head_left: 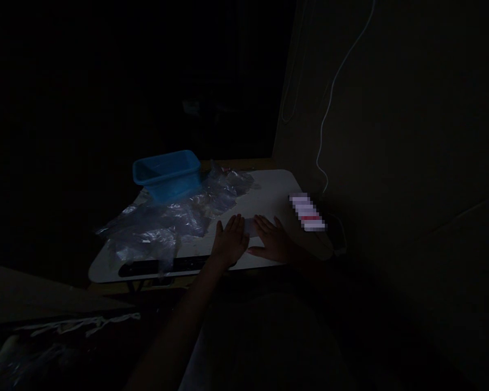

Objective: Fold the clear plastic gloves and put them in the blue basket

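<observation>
A small pale translucent piece (250, 227), perhaps a plastic sheet or bag, lies on the white tabletop (269, 187) between my hands. My left hand (230, 239) rests palm down at its left side, fingers stretched forward and thumb apart. From the right, my right hand (273, 240) lies flat with its fingertips at the piece's right edge, thumb spread towards me. Both hands are open. Crumpled clear plastic bags (163, 222) spread over the table just left of my left hand. The room is very dark, so fine detail is lost.
A blue plastic basin (169, 174) stands at the table's back left, beside the bags. At the right edge lies a lit phone (307, 212), its screen blurred out. A white cable (321, 130) hangs along the right wall. A dark slot (167, 265) runs along the front edge.
</observation>
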`<state>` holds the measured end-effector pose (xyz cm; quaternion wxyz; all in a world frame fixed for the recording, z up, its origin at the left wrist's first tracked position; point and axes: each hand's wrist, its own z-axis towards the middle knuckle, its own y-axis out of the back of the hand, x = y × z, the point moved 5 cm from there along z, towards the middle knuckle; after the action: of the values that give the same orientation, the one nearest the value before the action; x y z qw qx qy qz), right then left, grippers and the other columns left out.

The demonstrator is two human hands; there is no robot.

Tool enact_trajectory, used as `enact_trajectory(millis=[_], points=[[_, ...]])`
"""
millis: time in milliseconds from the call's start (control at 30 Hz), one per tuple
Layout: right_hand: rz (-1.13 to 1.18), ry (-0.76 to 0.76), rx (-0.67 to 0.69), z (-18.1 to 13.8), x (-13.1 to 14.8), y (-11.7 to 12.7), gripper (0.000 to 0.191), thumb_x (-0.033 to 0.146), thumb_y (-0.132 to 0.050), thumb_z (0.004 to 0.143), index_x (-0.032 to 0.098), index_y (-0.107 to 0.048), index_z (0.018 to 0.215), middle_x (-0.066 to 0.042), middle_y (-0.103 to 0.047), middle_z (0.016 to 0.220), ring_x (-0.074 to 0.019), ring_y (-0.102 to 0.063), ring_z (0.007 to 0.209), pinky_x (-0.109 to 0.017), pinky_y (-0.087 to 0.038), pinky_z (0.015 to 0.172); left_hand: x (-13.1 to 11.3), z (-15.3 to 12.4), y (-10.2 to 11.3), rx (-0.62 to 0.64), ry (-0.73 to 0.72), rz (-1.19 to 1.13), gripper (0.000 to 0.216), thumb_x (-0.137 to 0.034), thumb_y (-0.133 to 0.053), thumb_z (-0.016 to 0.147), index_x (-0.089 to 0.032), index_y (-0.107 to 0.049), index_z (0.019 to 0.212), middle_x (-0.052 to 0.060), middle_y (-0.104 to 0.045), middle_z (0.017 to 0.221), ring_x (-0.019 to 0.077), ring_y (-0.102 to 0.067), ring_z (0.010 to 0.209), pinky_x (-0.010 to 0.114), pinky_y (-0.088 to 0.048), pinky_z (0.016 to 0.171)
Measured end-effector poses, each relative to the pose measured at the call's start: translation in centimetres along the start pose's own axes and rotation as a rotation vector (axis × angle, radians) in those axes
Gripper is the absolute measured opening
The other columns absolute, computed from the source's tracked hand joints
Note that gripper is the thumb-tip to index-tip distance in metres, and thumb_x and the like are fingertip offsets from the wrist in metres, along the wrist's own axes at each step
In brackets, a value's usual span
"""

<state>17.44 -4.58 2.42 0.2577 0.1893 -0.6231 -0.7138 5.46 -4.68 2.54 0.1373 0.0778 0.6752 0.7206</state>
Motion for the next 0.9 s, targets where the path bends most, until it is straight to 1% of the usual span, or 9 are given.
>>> enact_trajectory(millis=[200,367,533,700,800,900], points=[[0.002,-0.061,-0.009,-0.8,-2.0,0.1,0.076,0.061,-0.035,0.08,0.008,-0.031,0.134,-0.019,-0.027,0.141,-0.0279,-0.022,0.13,-0.052,-0.013,0.103,0.0,0.0,-0.1,-0.008,0.004,-0.003,0.053,-0.033,-0.021,0.088,-0.012,-0.025,0.136,0.011,-0.022,0.143,0.0229,-0.018,0.132,0.053,-0.014,0.104],[0.0,-0.075,-0.011,-1.0,-2.5,-0.1,0.077,0.06,-0.037,0.079,0.006,-0.029,0.134,-0.02,-0.026,0.141,-0.0274,-0.022,0.131,-0.051,-0.012,0.103,0.0,0.0,-0.1,-0.014,-0.002,-0.005,0.053,-0.034,-0.021,0.088,-0.013,-0.025,0.136,0.01,-0.023,0.144,0.0233,-0.019,0.132,0.053,-0.014,0.104],[0.006,-0.053,-0.039,-0.9,-2.0,0.5,0.074,0.055,-0.039,0.08,0.005,-0.029,0.134,-0.019,-0.024,0.142,-0.027,-0.018,0.132,-0.051,-0.011,0.104,0.0,0.0,0.0,-0.015,-0.002,0.009,0.053,-0.033,-0.022,0.088,-0.013,-0.026,0.136,0.01,-0.024,0.143,0.0245,-0.019,0.132,0.053,-0.016,0.103],[0.0,0.045,-0.068,-0.1,-0.2,0.1,0.073,0.054,-0.039,0.08,0.007,-0.029,0.135,-0.018,-0.024,0.142,-0.0271,-0.018,0.132,-0.052,-0.006,0.104,0.0,-0.1,0.1,0.0,-0.009,0.061,0.053,-0.033,-0.019,0.088,-0.012,-0.025,0.136,0.01,-0.022,0.144,0.022,-0.018,0.132,0.052,-0.018,0.104],[-0.005,0.074,-0.067,0.3,0.6,-0.2,0.071,0.055,-0.036,0.082,0.007,-0.029,0.134,-0.017,-0.026,0.142,-0.0258,-0.021,0.131,-0.052,-0.007,0.105,0.0,-0.1,0.0,0.027,-0.007,0.075,0.053,-0.033,-0.019,0.088,-0.013,-0.024,0.136,0.009,-0.02,0.144,0.0214,-0.018,0.133,0.051,-0.018,0.104],[-0.005,0.06,-0.062,0.4,0.5,-0.3,0.072,0.058,-0.032,0.082,0.009,-0.031,0.134,-0.016,-0.028,0.141,-0.026,-0.023,0.13,-0.053,-0.009,0.104,0.0,-0.1,0.1,0.029,-0.006,0.075,0.053,-0.033,-0.019,0.088,-0.011,-0.023,0.137,0.009,-0.02,0.144,0.0217,-0.017,0.133,0.051,-0.018,0.103]])
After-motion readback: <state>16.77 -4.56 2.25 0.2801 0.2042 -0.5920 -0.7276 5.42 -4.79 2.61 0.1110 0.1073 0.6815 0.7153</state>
